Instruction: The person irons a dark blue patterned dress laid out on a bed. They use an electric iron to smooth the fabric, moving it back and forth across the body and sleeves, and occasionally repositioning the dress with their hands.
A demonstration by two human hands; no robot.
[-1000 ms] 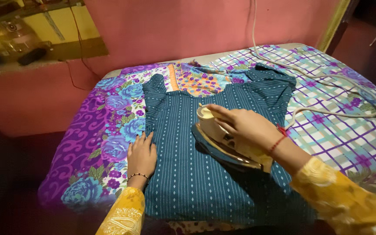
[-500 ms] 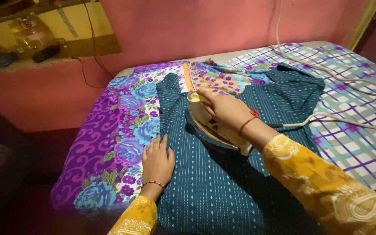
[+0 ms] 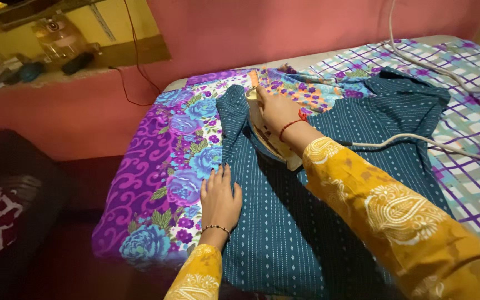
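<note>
Ironing step: right hand (image 3: 278,111) clenched on iron (image 3: 262,130) at garment's 11 o'clock shoulder; left hand (image 3: 219,199) flat, released, pinning teal garment (image 3: 284,222). Next prob needs slow, even stroke w/ cloth taut.

A teal garment (image 3: 306,216) with white dotted stripes lies spread flat on the bed, neck end toward the wall. A cream iron (image 3: 265,133) with a metal soleplate rests flat on its upper left part, near the shoulder.
</note>
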